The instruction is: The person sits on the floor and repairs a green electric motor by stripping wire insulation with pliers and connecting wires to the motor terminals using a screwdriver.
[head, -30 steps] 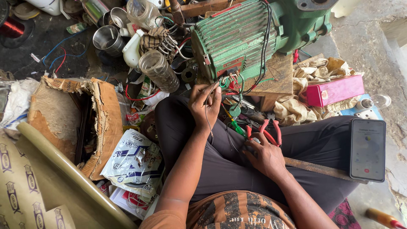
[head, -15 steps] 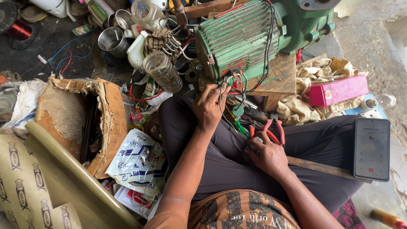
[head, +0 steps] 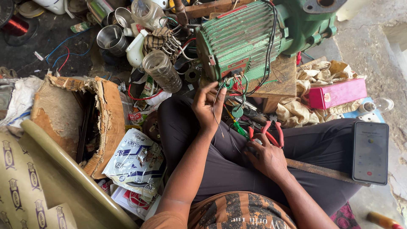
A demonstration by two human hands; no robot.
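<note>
A green ribbed electric motor lies on a wooden block in front of my crossed legs. My left hand is raised to its near end and pinches a thin dark wire that hangs down from the bundle of coloured leads there. My right hand rests on my right thigh, fingers curled over the handles of red-handled pliers. A green-handled tool lies between the two hands.
A smartphone with a lit screen rests on my right knee. A pink box and crumpled rags sit right of the block. Metal cups, a plastic jar, a torn cardboard box and plastic packets crowd the left.
My left hand has moved slightly up toward the motor's leads, still working the thin wire. My right hand has stayed on the pliers at my thigh.
</note>
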